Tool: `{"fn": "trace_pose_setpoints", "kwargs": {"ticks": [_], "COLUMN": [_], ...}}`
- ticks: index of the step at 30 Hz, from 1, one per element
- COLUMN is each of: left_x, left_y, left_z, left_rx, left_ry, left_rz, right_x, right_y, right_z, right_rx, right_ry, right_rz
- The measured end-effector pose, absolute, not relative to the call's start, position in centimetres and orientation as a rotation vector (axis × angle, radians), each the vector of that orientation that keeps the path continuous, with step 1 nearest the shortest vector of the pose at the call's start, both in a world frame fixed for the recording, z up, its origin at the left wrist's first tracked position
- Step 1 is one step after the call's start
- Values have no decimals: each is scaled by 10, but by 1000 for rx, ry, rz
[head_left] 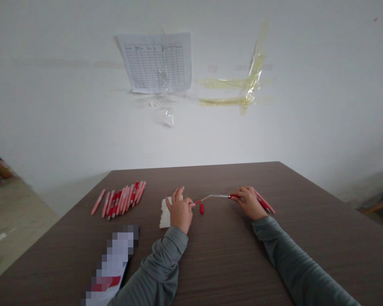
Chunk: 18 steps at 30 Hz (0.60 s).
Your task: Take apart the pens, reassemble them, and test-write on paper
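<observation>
My left hand (pixel 181 212) pinches the end of a thin red pen refill (pixel 202 200) between thumb and finger, its other fingers raised. The refill runs right and meets a slim pen barrel (pixel 220 196), clear or silvery with a red end. My right hand (pixel 250 203) is closed on that red end. Below the refill a small red cap (pixel 201 208) lies on the table. A torn-edged white paper (pixel 165 214) is partly hidden by my left hand. Beside my right hand lie a few pink and red pens (pixel 265 200), partly covered by it.
Several pink and red pens (pixel 124 199) lie in a row at the table's left. A pixelated flat object (pixel 115 259) is near my left forearm. The brown table (pixel 223 255) meets a white wall (pixel 83 136) with a taped printed sheet (pixel 156 63).
</observation>
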<state>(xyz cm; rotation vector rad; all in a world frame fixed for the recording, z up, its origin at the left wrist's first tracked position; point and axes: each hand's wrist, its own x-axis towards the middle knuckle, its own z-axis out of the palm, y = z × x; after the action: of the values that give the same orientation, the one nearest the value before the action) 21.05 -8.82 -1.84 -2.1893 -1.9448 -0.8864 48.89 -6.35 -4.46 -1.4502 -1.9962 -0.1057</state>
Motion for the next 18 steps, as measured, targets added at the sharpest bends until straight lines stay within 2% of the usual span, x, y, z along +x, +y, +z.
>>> {"fn": "trace_pose_setpoints", "kwargs": {"ticks": [18], "left_x": [211], "left_y": [-92], "left_z": [-19], "left_rx": [-2236], "left_ry": [-1803], "left_rz": [-909], "right_x": [482], "right_y": [-71], "right_z": [-38], "right_rx": [-1431], "right_ry": [-2023], "right_rz": [-112]}}
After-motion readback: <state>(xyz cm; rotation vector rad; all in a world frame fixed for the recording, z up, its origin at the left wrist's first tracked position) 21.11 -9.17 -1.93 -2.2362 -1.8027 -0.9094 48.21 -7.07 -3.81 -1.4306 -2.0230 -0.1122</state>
